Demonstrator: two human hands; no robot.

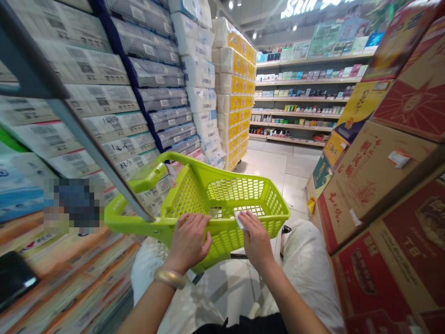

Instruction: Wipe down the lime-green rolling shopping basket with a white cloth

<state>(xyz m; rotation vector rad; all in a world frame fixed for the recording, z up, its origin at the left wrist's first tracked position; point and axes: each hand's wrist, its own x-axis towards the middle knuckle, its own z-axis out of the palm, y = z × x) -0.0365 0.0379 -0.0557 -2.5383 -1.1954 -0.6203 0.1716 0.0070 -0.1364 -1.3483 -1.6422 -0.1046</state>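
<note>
A lime-green plastic shopping basket (pixel 264 197) is tipped up in front of me, resting over my white-clothed knees. My left hand (pixel 189 241), with a gold bangle on the wrist, lies with its fingers curled over the basket's near rim. My right hand (pixel 255 236) pinches a small white cloth or tissue (pixel 239 221) against the same rim, a little to the right. The basket's inside looks empty. Its green handle (pixel 148 178) sticks out to the left.
Stacked tissue and paper packs (pixel 194 88) tower on the left, behind a grey metal bar (pixel 90 144). Red and brown cardboard boxes (pixel 382 176) are piled on the right. A tiled aisle (pixel 278 167) leads to shelves of small goods (pixel 299 97) at the back.
</note>
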